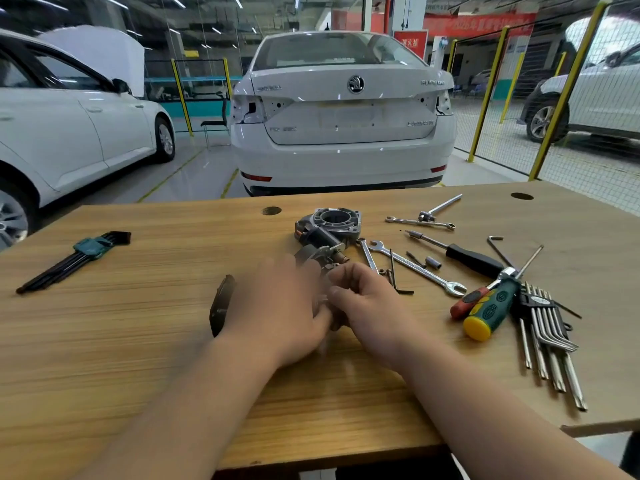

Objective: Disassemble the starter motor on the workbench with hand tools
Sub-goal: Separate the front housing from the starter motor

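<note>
Okay, I see both grips curled on the starter motor [327,233] mid-table. Left hand [287,306] wraps its near end, blurred, and right hand [367,306] pinches there too. Car [343,133] lettering is unreadable. Open table [121,358] front-left. Wrenches [414,265] and screwdrivers [491,306] crowd the right; hex keys [550,341] lie near the right edge.

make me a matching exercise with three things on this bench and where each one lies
Things:
1. starter motor
2. black hex key set
3. green and yellow screwdriver

Places on the workbench:
a. left side, by itself
b. right side, beside a red-handled screwdriver
c. middle

Pairs: 1-c; 2-a; 3-b
</note>
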Tool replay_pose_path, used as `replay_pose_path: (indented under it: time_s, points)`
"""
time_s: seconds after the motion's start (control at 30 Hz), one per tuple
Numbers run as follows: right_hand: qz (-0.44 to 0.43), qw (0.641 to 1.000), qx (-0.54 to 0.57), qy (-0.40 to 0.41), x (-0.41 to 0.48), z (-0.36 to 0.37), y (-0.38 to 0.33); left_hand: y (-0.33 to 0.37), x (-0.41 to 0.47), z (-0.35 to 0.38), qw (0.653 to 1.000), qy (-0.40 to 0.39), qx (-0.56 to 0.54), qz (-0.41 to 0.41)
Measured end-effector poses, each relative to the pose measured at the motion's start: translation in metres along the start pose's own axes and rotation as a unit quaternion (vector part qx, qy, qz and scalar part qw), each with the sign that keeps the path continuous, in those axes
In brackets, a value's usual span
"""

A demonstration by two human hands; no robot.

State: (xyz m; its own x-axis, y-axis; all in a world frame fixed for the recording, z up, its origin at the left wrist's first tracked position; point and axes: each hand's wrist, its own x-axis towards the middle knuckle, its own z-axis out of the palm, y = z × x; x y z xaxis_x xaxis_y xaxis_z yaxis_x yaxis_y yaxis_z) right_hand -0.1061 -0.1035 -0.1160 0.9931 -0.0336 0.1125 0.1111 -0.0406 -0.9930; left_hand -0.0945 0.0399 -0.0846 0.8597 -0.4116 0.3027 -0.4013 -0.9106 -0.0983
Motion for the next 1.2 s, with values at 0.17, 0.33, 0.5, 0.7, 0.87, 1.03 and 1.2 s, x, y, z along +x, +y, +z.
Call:
replay_pose_path:
  time_s: [0.17, 0.33, 0.5, 0.7, 0.87, 1.03, 1.2]
  points:
    - [0.001, 0.999, -0.039, -0.012, -0.002, 0.0, -0.003, -0.008, -0.004, 0.004, 0.997, 0.004, -0.03, 0.069]
    - [-0.008, 0.995, -0.099, -0.029, -0.005, 0.006, -0.004, -0.01, -0.012, 0.006, 0.993, 0.065, -0.076, 0.065]
    - [-0.007, 0.972, -0.233, 0.018, -0.008, -0.007, -0.01, -0.007, -0.014, 0.012, 0.994, 0.098, -0.037, 0.033]
    - [0.005, 0.951, -0.31, -0.011, -0.009, -0.011, -0.012, -0.007, -0.016, 0.017, 0.99, 0.135, -0.03, 0.043]
    - [-0.03, 0.963, -0.266, -0.044, -0.01, -0.019, -0.009, -0.01, -0.012, 0.017, 0.99, 0.125, -0.035, 0.046]
    - [-0.066, 0.956, -0.284, -0.004, -0.009, -0.014, -0.008, -0.009, -0.014, 0.017, 0.988, 0.139, -0.041, 0.055]
    - [-0.007, 0.964, -0.257, -0.065, -0.011, -0.013, -0.014, -0.007, -0.02, 0.02, 0.982, 0.177, -0.038, 0.05]
